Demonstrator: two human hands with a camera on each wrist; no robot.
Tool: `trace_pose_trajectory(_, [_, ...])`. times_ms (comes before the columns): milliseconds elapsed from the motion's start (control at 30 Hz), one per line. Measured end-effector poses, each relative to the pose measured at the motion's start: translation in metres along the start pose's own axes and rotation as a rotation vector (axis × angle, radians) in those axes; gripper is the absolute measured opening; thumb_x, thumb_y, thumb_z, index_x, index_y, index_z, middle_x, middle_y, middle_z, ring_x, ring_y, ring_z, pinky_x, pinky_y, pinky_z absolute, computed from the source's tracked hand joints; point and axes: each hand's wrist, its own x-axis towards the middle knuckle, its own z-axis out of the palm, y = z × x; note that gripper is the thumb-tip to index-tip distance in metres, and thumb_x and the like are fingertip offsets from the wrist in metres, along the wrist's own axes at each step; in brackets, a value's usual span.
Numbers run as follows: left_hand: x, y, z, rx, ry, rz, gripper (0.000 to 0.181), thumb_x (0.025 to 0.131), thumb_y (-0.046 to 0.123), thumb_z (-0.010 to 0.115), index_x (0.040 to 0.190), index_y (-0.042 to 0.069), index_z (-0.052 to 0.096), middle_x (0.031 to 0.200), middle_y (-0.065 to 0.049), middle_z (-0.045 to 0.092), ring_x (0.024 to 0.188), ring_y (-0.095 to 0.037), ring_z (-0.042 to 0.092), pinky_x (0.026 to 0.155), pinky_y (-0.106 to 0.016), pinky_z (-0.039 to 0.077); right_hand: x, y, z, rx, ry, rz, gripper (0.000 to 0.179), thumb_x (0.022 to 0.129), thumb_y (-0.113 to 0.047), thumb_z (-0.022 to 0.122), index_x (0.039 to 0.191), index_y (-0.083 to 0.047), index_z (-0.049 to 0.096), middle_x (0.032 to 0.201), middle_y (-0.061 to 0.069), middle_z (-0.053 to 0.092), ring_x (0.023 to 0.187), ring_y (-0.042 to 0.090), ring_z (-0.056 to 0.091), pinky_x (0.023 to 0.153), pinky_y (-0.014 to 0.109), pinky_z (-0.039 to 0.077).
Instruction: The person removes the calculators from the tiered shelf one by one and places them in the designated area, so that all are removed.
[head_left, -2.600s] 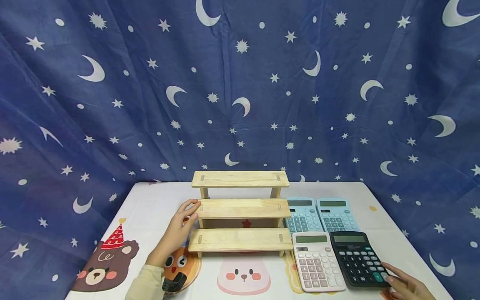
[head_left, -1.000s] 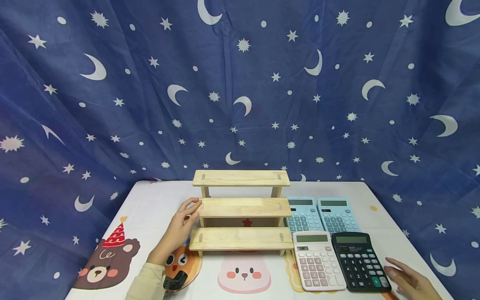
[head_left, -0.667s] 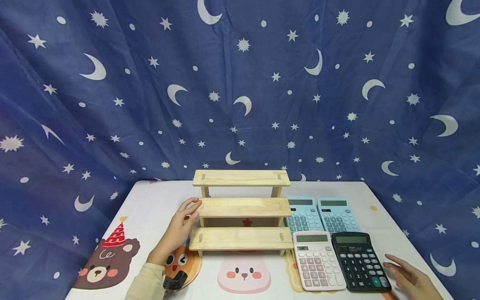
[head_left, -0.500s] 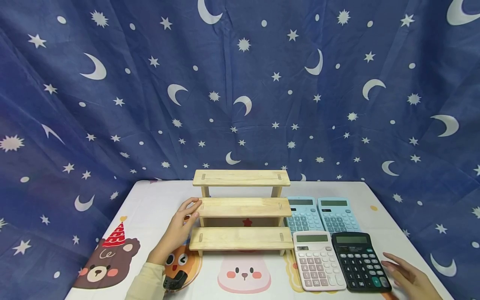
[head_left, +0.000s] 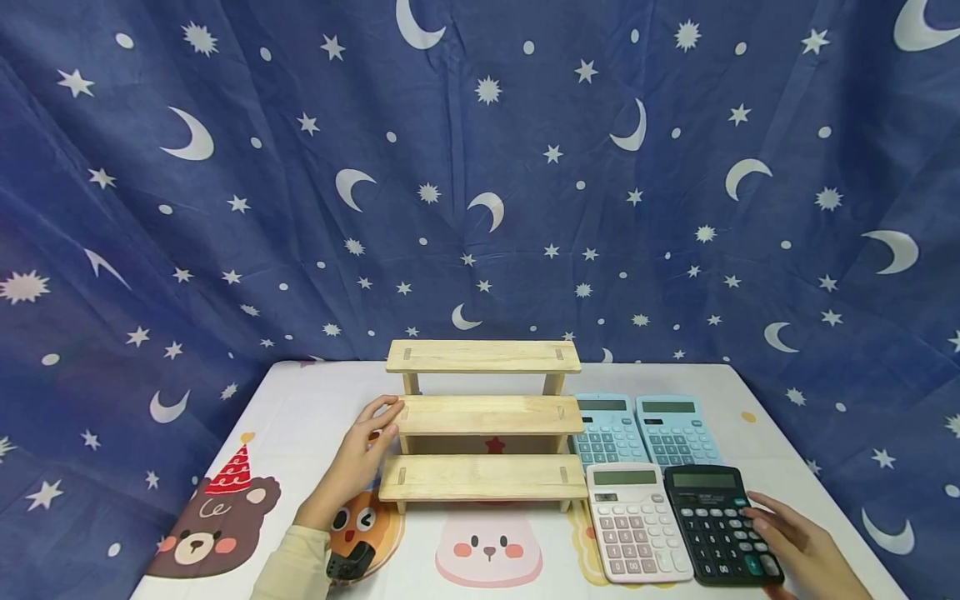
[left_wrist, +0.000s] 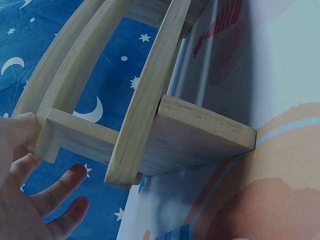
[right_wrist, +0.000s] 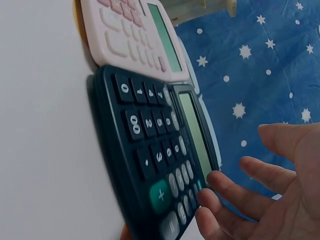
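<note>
A three-step wooden stand [head_left: 487, 414] stands mid-table. My left hand [head_left: 356, 458] pinches the left end of its middle step; in the left wrist view the thumb and index finger are at the plank's end [left_wrist: 45, 132], the other fingers [left_wrist: 57, 192] spread below. A black calculator [head_left: 697, 525] lies flat at the front right. Over its right edge hovers my right hand [head_left: 798, 542], fingers loosely spread and holding nothing; in the right wrist view the fingertips [right_wrist: 216, 177] overlap the side by its screen. A white calculator with pink keys [head_left: 633, 508] lies left of the black one.
Two light blue calculators [head_left: 607, 433] lie side by side behind the other two, the left one close against the stand. A white tablecloth [head_left: 322, 392] with cartoon animals covers the table. Behind hangs a blue curtain [head_left: 450, 208] with stars and moons.
My right hand was at the black calculator's right edge, drew back from it, and has now moved forward and left over that edge. The left hand stays at the stand.
</note>
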Motion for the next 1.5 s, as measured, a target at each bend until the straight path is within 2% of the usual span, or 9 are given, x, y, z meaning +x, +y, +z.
trace_pose_trajectory(67, [0.000, 0.000, 0.000, 0.000, -0.003, -0.004, 0.042, 0.107, 0.016, 0.050, 0.144, -0.003, 0.052, 0.154, -0.019, 0.044, 0.137, -0.046, 0.049, 0.098, -0.059, 0.051, 0.001, -0.004, 0.002, 0.005, -0.009, 0.003, 0.074, 0.109, -0.045, 0.039, 0.154, 0.011, 0.024, 0.145, 0.038, 0.047, 0.129, 0.051, 0.054, 0.093, 0.046, 0.058])
trace_pose_trajectory(267, [-0.002, -0.001, -0.002, -0.007, -0.012, -0.032, 0.043, 0.107, 0.017, 0.050, 0.144, -0.003, 0.052, 0.155, -0.018, 0.044, 0.141, -0.045, 0.045, 0.102, -0.058, 0.049, 0.002, -0.017, 0.008, -0.025, 0.039, -0.060, 0.069, 0.109, -0.041, 0.042, 0.153, 0.010, 0.028, 0.144, 0.039, 0.048, 0.128, 0.054, 0.053, 0.091, 0.049, 0.058])
trace_pose_trajectory(367, [-0.002, -0.001, -0.003, -0.002, -0.010, -0.030, 0.043, 0.107, 0.017, 0.050, 0.144, -0.004, 0.052, 0.155, -0.019, 0.043, 0.141, -0.046, 0.045, 0.102, -0.059, 0.049, 0.002, -0.023, 0.013, -0.008, 0.076, -0.112, 0.064, 0.109, -0.036, 0.045, 0.152, 0.009, 0.033, 0.142, 0.038, 0.052, 0.112, 0.016, 0.070, 0.088, 0.047, 0.059])
trace_pose_trajectory(433, [-0.002, -0.001, -0.002, 0.000, -0.008, -0.025, 0.042, 0.107, 0.016, 0.050, 0.144, -0.004, 0.052, 0.155, -0.019, 0.043, 0.141, -0.047, 0.045, 0.102, -0.059, 0.049, 0.003, -0.026, 0.016, 0.018, 0.089, -0.130, 0.062, 0.108, -0.034, 0.047, 0.151, 0.009, 0.035, 0.141, 0.036, 0.053, 0.098, -0.012, 0.062, 0.085, 0.042, 0.060])
trace_pose_trajectory(500, [-0.001, 0.000, -0.001, 0.001, -0.005, -0.021, 0.042, 0.107, 0.016, 0.050, 0.144, -0.004, 0.052, 0.155, -0.019, 0.044, 0.140, -0.047, 0.045, 0.101, -0.060, 0.049, 0.004, -0.028, 0.018, 0.047, 0.087, -0.138, 0.062, 0.108, -0.035, 0.047, 0.152, 0.007, 0.035, 0.141, 0.035, 0.054, 0.090, -0.029, 0.042, 0.084, 0.038, 0.061])
trace_pose_trajectory(700, [-0.001, 0.000, -0.001, -0.006, -0.010, -0.031, 0.043, 0.107, 0.017, 0.050, 0.144, -0.004, 0.052, 0.155, -0.019, 0.044, 0.142, -0.046, 0.043, 0.105, -0.060, 0.046, 0.008, -0.040, 0.024, 0.067, 0.106, -0.189, 0.060, 0.108, -0.036, 0.047, 0.152, 0.004, 0.037, 0.141, 0.032, 0.056, 0.093, -0.027, 0.046, 0.081, 0.030, 0.060])
trace_pose_trajectory(1000, [-0.001, 0.000, -0.002, -0.001, -0.011, -0.026, 0.043, 0.107, 0.018, 0.050, 0.144, -0.004, 0.052, 0.155, -0.018, 0.044, 0.141, -0.045, 0.045, 0.103, -0.060, 0.048, 0.016, -0.059, 0.036, 0.079, 0.158, -0.338, 0.051, 0.107, -0.022, 0.051, 0.148, 0.006, 0.043, 0.132, 0.031, 0.063, 0.094, -0.018, 0.057, 0.075, 0.018, 0.055])
trace_pose_trajectory(1333, [0.000, -0.001, -0.001, -0.016, -0.017, -0.033, 0.043, 0.107, 0.018, 0.050, 0.145, -0.003, 0.051, 0.155, -0.018, 0.043, 0.144, -0.046, 0.040, 0.107, -0.063, 0.044, 0.026, -0.075, 0.043, 0.091, 0.183, -0.407, 0.048, 0.107, -0.020, 0.052, 0.147, 0.004, 0.046, 0.131, 0.030, 0.064, 0.095, -0.010, 0.063, 0.075, 0.023, 0.056])
trace_pose_trajectory(1500, [-0.001, 0.000, -0.001, -0.007, -0.017, -0.039, 0.043, 0.107, 0.018, 0.050, 0.145, -0.003, 0.052, 0.155, -0.018, 0.043, 0.144, -0.046, 0.040, 0.108, -0.062, 0.043, 0.029, -0.083, 0.045, 0.107, 0.165, -0.424, 0.048, 0.107, -0.022, 0.050, 0.149, 0.003, 0.045, 0.133, 0.029, 0.063, 0.100, -0.007, 0.064, 0.080, 0.019, 0.055])
